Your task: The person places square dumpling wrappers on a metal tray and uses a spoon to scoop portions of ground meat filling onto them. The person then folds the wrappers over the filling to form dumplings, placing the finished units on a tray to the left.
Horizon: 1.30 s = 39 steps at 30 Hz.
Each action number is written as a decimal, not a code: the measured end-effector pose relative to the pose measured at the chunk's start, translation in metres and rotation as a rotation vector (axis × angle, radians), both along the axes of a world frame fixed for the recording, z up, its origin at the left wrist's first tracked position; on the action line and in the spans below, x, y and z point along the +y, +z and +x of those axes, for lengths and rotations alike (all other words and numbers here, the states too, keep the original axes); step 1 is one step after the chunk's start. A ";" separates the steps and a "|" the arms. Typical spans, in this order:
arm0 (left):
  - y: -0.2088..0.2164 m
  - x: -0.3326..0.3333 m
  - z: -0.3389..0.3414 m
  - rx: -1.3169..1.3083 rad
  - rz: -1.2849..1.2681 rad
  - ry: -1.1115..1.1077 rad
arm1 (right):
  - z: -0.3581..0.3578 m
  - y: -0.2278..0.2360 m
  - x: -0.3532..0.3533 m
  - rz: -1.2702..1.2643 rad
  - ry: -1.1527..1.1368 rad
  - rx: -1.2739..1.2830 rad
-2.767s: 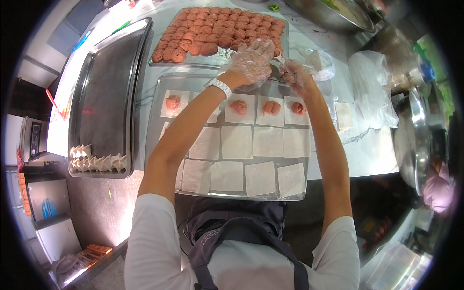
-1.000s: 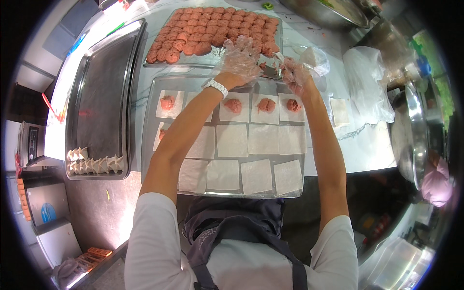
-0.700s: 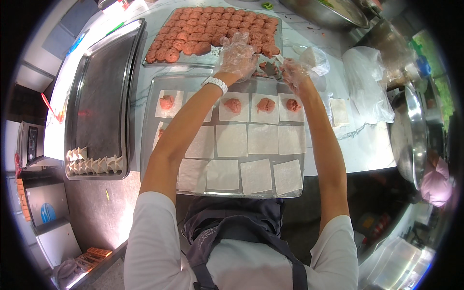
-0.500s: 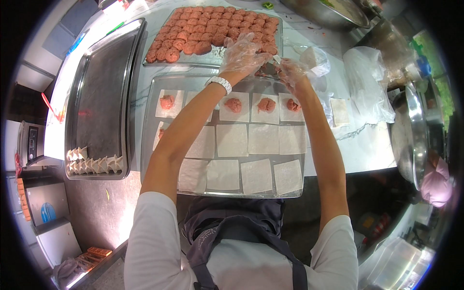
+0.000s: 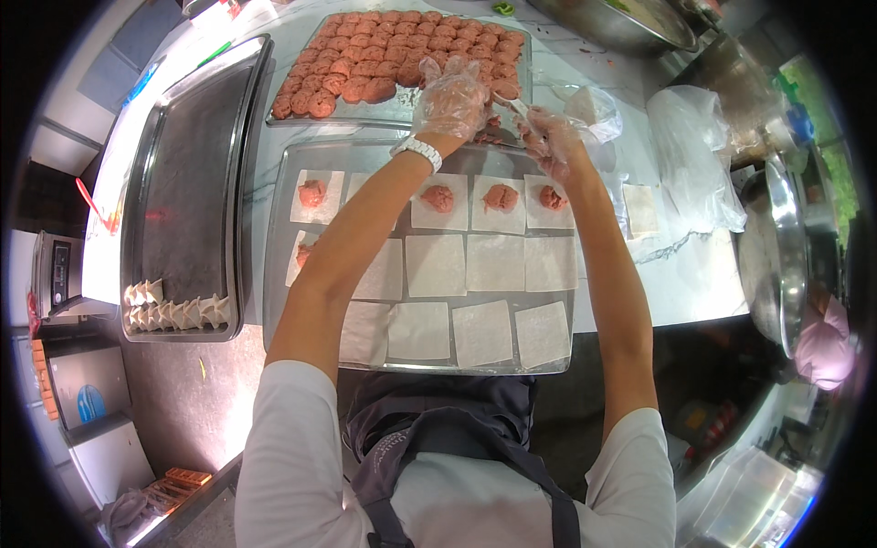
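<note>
Over the near right part of a tray of meat balls (image 5: 384, 68), my left hand (image 5: 449, 105) in a clear plastic glove is curled, back upward. Its fingertips are hidden, and I cannot make out what lies in them. My gloved right hand (image 5: 554, 137) grips a pale spoon-like tool (image 5: 518, 106), its tip at the meat by my left hand. Below both hands lies a metal tray (image 5: 274, 274) with square dough wrappers (image 5: 436, 266) in rows. Lumps of pink meat (image 5: 501, 197) sit on several wrappers in the far row, partly hidden by my left forearm.
At the left is a long dark tray (image 5: 187, 183) with folded dumplings (image 5: 183, 313) in its near end. A loose wrapper (image 5: 640, 210) and a clear plastic bag (image 5: 694, 155) lie at the right. Large metal bowls (image 5: 621, 23) stand at the far right.
My left hand has drawn slightly apart from the right and curled more over the meat. The spoon-like tool now shows more, tilted toward the meat.
</note>
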<state>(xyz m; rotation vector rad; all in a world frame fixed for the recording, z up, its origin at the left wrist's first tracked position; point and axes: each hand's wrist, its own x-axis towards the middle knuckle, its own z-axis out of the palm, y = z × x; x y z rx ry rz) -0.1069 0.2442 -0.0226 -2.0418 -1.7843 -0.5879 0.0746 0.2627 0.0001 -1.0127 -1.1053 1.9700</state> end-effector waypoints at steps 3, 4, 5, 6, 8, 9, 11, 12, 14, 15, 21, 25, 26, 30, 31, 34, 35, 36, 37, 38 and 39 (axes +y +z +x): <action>0.004 -0.004 -0.004 0.045 -0.054 0.009 | 0.009 -0.001 0.003 -0.032 0.039 0.083; 0.006 -0.005 -0.005 0.026 -0.076 0.013 | 0.010 -0.001 0.004 -0.036 0.024 0.094; 0.011 -0.007 -0.004 0.006 -0.100 0.014 | 0.012 0.000 0.003 -0.043 0.007 0.106; 0.016 -0.008 -0.003 0.026 -0.135 0.032 | 0.015 0.000 0.003 -0.044 -0.006 0.107; 0.026 -0.009 -0.004 0.066 -0.203 0.075 | 0.019 0.002 0.004 -0.044 -0.027 0.109; 0.024 -0.008 -0.006 0.055 -0.153 0.076 | 0.021 0.002 0.005 -0.040 -0.027 0.110; 0.024 -0.004 -0.010 0.032 -0.055 0.076 | 0.023 0.002 0.005 -0.032 -0.028 0.110; 0.026 -0.004 -0.012 0.037 -0.096 0.067 | 0.022 0.004 0.003 -0.028 -0.036 0.092; 0.036 -0.004 -0.016 0.045 -0.178 0.042 | 0.022 0.010 0.001 -0.020 -0.058 0.056; 0.044 -0.005 -0.014 0.043 -0.212 0.037 | 0.024 0.009 0.001 -0.012 -0.059 0.054; 0.060 -0.005 -0.023 -0.002 -0.319 0.016 | 0.032 0.008 0.002 0.004 -0.079 0.013; 0.049 0.000 -0.033 0.112 -0.397 -0.015 | 0.034 0.006 0.004 0.000 -0.056 0.011; 0.049 -0.003 -0.032 0.188 -0.399 -0.034 | 0.033 0.007 0.004 0.000 -0.044 0.013; 0.055 -0.010 -0.025 0.240 -0.441 -0.062 | 0.032 0.011 -0.003 0.019 -0.074 0.062; 0.058 -0.009 -0.024 0.233 -0.450 -0.055 | 0.032 0.013 -0.003 0.017 -0.072 0.058; 0.054 -0.002 -0.031 0.016 -0.483 -0.073 | 0.031 0.015 -0.003 0.026 -0.055 0.060; 0.055 -0.001 -0.033 -0.088 -0.494 -0.089 | 0.031 0.015 -0.002 0.031 -0.051 0.063; 0.055 -0.001 -0.034 -0.080 -0.477 -0.064 | 0.031 0.015 -0.002 0.028 -0.052 0.062; 0.055 -0.001 -0.037 -0.072 -0.459 -0.040 | 0.031 0.016 -0.002 0.024 -0.053 0.061; 0.057 -0.001 -0.037 -0.064 -0.442 -0.015 | 0.032 0.016 -0.002 0.021 -0.055 0.059; 0.059 -0.002 -0.037 -0.055 -0.420 0.009 | 0.032 0.016 -0.002 0.018 -0.064 0.061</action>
